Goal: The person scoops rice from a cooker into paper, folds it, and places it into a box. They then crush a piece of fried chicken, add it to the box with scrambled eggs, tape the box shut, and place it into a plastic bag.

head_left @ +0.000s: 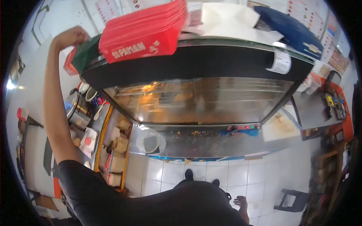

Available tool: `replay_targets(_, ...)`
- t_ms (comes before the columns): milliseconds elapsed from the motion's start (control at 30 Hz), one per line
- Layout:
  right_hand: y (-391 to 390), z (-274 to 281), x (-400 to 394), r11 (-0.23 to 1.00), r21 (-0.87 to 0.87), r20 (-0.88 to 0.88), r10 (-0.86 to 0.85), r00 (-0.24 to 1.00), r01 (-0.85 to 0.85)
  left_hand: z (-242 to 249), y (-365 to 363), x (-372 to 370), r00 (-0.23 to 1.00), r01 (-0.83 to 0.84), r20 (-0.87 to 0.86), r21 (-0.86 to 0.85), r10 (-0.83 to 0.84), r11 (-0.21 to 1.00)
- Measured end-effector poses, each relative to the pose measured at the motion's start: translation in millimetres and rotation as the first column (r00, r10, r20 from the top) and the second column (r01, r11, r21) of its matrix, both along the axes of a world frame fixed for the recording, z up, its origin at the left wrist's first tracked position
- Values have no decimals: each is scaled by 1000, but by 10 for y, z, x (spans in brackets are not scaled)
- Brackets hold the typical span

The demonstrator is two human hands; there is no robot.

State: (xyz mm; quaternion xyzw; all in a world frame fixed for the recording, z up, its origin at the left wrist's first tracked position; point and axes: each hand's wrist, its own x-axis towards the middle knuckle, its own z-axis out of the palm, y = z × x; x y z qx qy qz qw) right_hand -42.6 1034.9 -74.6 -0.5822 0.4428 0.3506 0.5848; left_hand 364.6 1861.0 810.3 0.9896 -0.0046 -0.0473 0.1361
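My left hand (74,37) is raised at the upper left, its fingers curled at the edge of a dark green packet (86,53) on top of the display cabinet (196,62). Whether the fingers grip the packet is hard to make out. Beside the green packet lies a thick stack of red printed paper bags (141,34). A smaller red item (70,63) shows below my left hand. Low at the right of my body, my right hand (240,202) hangs over the floor with its fingers apart and nothing in them.
White paper (230,20) and a dark blue packet (292,32) also lie on the cabinet. Below it, a steel counter (188,146) holds a clear round container (150,142) and a white board (281,126). A pot (81,113) stands left; a black stool (292,200) is on the floor.
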Motion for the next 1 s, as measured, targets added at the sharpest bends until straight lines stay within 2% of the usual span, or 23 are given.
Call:
replay_targets(100,257,644,-393,997,0,120,-73,990,73,142,413,328,993,71,53,405,-101,912)
replay_targets(167,370,752,-407,983,-134,264,159,951,-127,204,458,336,989,106,63,332,-134,937)
replay_targets(200,386,594,-306,997,-75,246,0,969,19,232,204,274,998,-24,64,401,-2,916)
replay_targets(233,356,561,-268,998,-68,252,18,968,0,297,-2,201,988,-152,84,474,128,867)
replay_targets(267,383,503,-161,997,-29,278,-62,959,73,240,76,203,984,-100,171,241,59,965)
replay_targets(300,422,416,20,989,16,301,-145,943,147,258,110,240,969,-113,241,250,52,962)
replay_targets(333,392,254,371,993,-69,61,-92,994,96,230,59,234,908,-186,418,360,20,914)
replay_targets(367,350,210,493,995,-8,112,-93,989,94,226,24,209,886,-238,438,150,151,960)
replay_targets(467,318,224,916,999,-35,179,-26,984,33,130,485,462,799,-64,601,63,14,996)
replay_targets(533,269,251,1119,998,-56,273,24,962,-9,203,510,420,603,-67,797,26,20,997)
replay_targets(567,224,218,1193,998,-64,333,9,943,13,278,394,327,587,-72,810,36,14,997)
replay_targets(633,69,175,1421,1000,-10,368,-24,929,30,330,106,164,387,-246,918,10,89,969)
replay_targets(667,-20,211,1549,1000,26,422,-18,907,8,361,-5,120,269,-207,961,-4,60,978)
replay_targets(700,9,423,1675,994,70,495,-109,862,86,422,-266,19,250,-199,967,8,43,980)
replay_targets(733,128,883,1868,1000,-28,594,26,804,-12,471,-651,-124,186,-127,980,-45,69,991)
replay_targets(767,217,1365,2076,998,54,675,-8,738,-39,509,-1045,-249,124,-44,987,-99,103,994)
replay_targets(800,388,2107,2279,984,-28,814,126,567,-177,548,-1424,-324,34,73,998,-51,48,996)
replay_targets(833,604,2872,2483,986,-6,850,92,519,-164,554,-1916,-431,-157,114,981,129,-110,985)
replay_targets(867,667,3626,2625,913,-319,843,397,363,-256,470,-2445,-498,-254,404,964,174,-73,898)
replay_targets(900,690,3993,2790,843,-519,820,538,197,-142,354,-2985,-779,-169,432,975,203,-143,878)
replay_targets(933,839,4634,2788,834,-551,827,552,108,-41,260,-3333,-979,-61,419,966,254,-252,872)
replay_targets(967,915,5077,2744,879,-477,878,477,-44,28,1,-3729,-1122,-107,480,966,258,-236,839)
replay_targets(1000,1050,5472,2626,972,-232,951,236,-201,47,-232,-4154,-1238,-155,535,964,267,-218,802)
